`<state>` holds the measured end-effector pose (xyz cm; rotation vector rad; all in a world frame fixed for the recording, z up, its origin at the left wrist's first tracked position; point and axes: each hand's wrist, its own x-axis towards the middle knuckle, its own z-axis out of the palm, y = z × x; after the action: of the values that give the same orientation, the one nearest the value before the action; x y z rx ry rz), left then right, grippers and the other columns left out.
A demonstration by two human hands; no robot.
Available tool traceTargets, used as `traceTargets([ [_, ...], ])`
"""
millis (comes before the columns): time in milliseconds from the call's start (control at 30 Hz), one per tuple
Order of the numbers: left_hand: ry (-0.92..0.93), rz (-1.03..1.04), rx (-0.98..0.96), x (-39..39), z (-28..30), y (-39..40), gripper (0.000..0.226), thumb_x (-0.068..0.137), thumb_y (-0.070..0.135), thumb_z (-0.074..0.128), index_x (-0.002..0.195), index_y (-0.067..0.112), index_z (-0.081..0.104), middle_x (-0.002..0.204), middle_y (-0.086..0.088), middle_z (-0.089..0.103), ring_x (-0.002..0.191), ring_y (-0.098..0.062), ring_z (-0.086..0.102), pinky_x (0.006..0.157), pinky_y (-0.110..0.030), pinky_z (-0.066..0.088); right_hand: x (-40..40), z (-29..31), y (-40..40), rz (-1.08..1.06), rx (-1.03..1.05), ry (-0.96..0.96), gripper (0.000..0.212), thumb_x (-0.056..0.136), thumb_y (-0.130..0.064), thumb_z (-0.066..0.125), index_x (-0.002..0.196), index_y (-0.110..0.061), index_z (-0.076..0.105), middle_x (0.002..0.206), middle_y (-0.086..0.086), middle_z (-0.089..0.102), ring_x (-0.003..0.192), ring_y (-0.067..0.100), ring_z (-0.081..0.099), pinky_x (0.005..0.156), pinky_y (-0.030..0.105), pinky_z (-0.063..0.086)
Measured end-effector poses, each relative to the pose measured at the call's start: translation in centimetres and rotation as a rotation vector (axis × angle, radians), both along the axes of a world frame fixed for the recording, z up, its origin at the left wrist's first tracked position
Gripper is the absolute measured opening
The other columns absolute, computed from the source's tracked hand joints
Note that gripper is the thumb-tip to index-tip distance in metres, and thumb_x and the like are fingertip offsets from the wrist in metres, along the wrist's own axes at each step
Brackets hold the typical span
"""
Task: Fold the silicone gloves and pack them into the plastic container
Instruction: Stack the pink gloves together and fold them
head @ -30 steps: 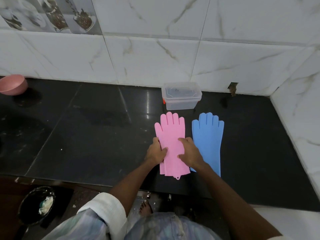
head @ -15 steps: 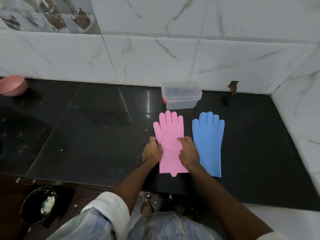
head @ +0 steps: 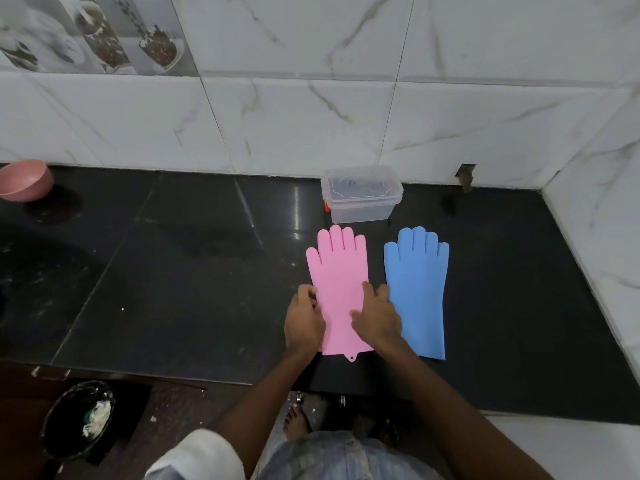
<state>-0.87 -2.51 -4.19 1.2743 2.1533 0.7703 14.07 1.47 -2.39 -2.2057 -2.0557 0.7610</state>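
Observation:
A pink silicone glove [head: 337, 271] lies flat on the black counter, fingers pointing at the wall. A blue silicone glove [head: 417, 285] lies flat just right of it. Behind both stands a clear plastic container [head: 362, 197] with its lid on. My left hand [head: 304, 322] rests at the pink glove's left edge, fingers curled against it. My right hand [head: 377, 317] lies on the glove's right side near the cuff, pressing it down, fingers apart. Whether either hand pinches the edge I cannot tell.
A pink bowl [head: 26, 180] sits at the far left of the black counter [head: 173, 271]. Marble wall tiles close the back and the right side. Below the counter's front edge, a black bin [head: 78, 419] stands on the floor at the left.
Both hands have slid the pink glove slightly away from the counter's front edge and now sit a little lower on it. The blue glove and container have not moved.

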Motion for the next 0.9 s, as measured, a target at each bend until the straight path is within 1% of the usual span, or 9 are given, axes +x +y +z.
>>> traceTargets([
  [100,0.003,-0.091,0.024,-0.7,-0.8,-1.4,0.025,0.102,0.007,0.053,0.113,0.028,0.062,0.105,0.007,0.058,0.091,-0.01,0.061,0.072,-0.015,0.046,-0.2,-0.1,-0.1,-0.032,-0.044,0.074,0.07,0.097,-0.026,0.07,0.155,-0.026,0.032,0.151,0.009,0.035,0.117,0.028,0.063,0.096,0.037,0.057],
  [200,-0.016,-0.247,0.06,-2.0,-0.8,-1.8,0.034,0.101,-0.002,0.051,0.112,0.024,0.072,0.105,0.003,0.058,0.091,-0.013,0.061,0.075,-0.02,0.05,0.2,-0.1,0.3,-0.066,-0.088,0.194,0.069,0.1,-0.017,0.066,0.159,-0.026,0.033,0.15,0.008,0.044,0.127,0.029,0.058,0.105,0.041,0.054],
  [267,-0.005,-0.352,0.087,-2.8,-0.6,-1.9,0.036,0.099,-0.007,0.053,0.114,0.017,0.074,0.109,-0.001,0.06,0.094,-0.014,0.059,0.081,-0.023,0.051,0.8,0.0,0.8,-0.191,-0.154,0.42,0.065,0.1,-0.008,0.063,0.158,-0.025,0.04,0.151,0.006,0.05,0.132,0.028,0.056,0.106,0.042,0.056],
  [433,0.04,-0.438,0.183,-2.7,-0.4,-2.5,0.04,0.093,-0.008,0.058,0.119,0.017,0.074,0.12,0.003,0.059,0.107,-0.013,0.059,0.09,-0.009,0.046,1.8,0.4,1.3,-0.434,-0.27,0.777,0.056,0.098,0.004,0.064,0.145,-0.024,0.055,0.144,0.008,0.057,0.124,0.03,0.061,0.077,0.033,0.064],
  [567,0.053,-0.497,0.107,-2.8,-0.3,-2.1,0.038,0.095,-0.006,0.063,0.121,0.018,0.075,0.141,-0.004,0.056,0.126,-0.021,0.059,0.106,-0.034,0.053,1.6,0.4,1.1,-0.651,-0.391,1.037,0.052,0.098,0.01,0.061,0.14,-0.02,0.059,0.144,0.009,0.057,0.12,0.031,0.065,0.076,0.035,0.066],
  [700,0.088,-0.505,0.23,-4.2,-0.6,-2.7,0.047,0.082,-0.01,0.075,0.118,0.02,0.079,0.149,-0.001,0.053,0.133,-0.019,0.056,0.106,-0.031,0.056,1.9,1.2,1.2,-0.797,-0.481,1.189,0.047,0.099,0.012,0.058,0.14,-0.012,0.061,0.134,0.017,0.063,0.107,0.03,0.072,0.067,0.029,0.066],
  [767,0.167,-0.515,0.249,-4.6,-0.5,-3.2,0.045,0.08,0.006,0.077,0.12,0.028,0.077,0.151,0.006,0.054,0.134,-0.014,0.052,0.106,-0.028,0.05,2.0,1.5,1.1,-0.816,-0.488,1.209,0.047,0.099,0.013,0.056,0.14,-0.01,0.061,0.131,0.02,0.063,0.104,0.029,0.072,0.06,0.026,0.064],
  [833,0.221,-0.552,0.255,-4.2,-0.4,-3.6,0.044,0.078,0.02,0.079,0.121,0.032,0.076,0.146,0.011,0.059,0.132,-0.013,0.054,0.103,-0.031,0.049,2.0,1.6,1.0,-0.839,-0.495,1.245,0.046,0.1,0.014,0.054,0.14,-0.009,0.06,0.132,0.022,0.062,0.1,0.029,0.071,0.055,0.024,0.062],
  [900,0.257,-0.522,0.288,-3.7,-0.6,-3.7,0.044,0.077,0.013,0.08,0.117,0.032,0.078,0.133,0.016,0.069,0.123,-0.014,0.06,0.092,-0.035,0.051,2.0,1.8,0.8,-0.853,-0.509,1.272,0.044,0.101,0.014,0.052,0.14,-0.007,0.059,0.134,0.023,0.062,0.096,0.027,0.071,0.053,0.023,0.062],
])
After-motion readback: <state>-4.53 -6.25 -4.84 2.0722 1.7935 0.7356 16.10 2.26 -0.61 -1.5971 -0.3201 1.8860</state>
